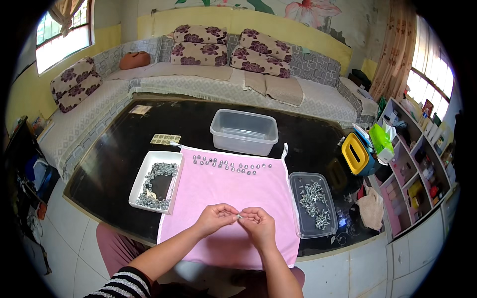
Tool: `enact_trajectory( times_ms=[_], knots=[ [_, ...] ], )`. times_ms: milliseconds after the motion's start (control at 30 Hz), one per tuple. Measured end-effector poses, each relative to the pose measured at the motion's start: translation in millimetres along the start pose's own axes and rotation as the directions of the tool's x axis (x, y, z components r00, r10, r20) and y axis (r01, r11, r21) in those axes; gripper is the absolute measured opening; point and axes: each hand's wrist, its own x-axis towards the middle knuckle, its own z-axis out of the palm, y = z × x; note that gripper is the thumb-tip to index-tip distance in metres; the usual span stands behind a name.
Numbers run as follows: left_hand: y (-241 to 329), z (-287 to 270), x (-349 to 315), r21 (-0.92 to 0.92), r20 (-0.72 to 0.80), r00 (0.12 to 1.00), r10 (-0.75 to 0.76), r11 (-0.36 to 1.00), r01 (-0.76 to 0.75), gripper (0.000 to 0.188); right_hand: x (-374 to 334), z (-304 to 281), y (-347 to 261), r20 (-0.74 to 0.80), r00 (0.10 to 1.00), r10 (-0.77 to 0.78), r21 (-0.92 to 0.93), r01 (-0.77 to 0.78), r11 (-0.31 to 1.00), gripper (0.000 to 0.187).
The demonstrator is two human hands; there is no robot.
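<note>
Over the near half of a pink cloth (218, 186), my left hand (219, 217) and my right hand (259, 223) meet fingertip to fingertip. Both are closed in a pinch on a small silver screw (240, 216). Fingers cover most of it, so I cannot tell whether a nut sits on it. To the left, a white box (140, 176) holds many silver nuts (161, 170). A shallow clear tray (294, 198) at the right contains a loose pile of silver screws (314, 198). Small silver fasteners (226, 164) stand in two uneven rows along the cloth's far part.
An empty clear plastic tub (243, 144) stands beyond the cloth on the black table (109, 164). A flat printed card (166, 139) lies behind the white box. At the right are a yellow-and-blue container (354, 153), a beige cloth (370, 208) and a shelf unit (402, 169).
</note>
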Motion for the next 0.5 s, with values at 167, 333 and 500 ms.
enact_trajectory(
  times_ms=[167, 333, 500],
  knots=[
    [3.4, 5.3, -2.1, -0.031, 0.015, 1.000, 0.012, 0.999, -0.012, 0.012, 0.0, 0.2, -3.9, -0.007, 0.996, 0.086, 0.207, -0.083, 0.975, 0.014],
    [0.8, 2.2, -0.7, 0.002, 0.021, 0.998, 0.063, 0.998, -0.064, 0.012, 3.2, 5.0, -0.6, -0.036, 0.994, 0.101, 0.138, -0.095, 0.986, 0.010],
    [4.1, 3.1, -1.9, 0.000, 0.024, 0.995, 0.100, 0.995, -0.100, 0.012, 3.1, 5.9, -9.0, -0.008, 0.993, 0.121, 0.186, -0.117, 0.975, 0.010]
  ],
)
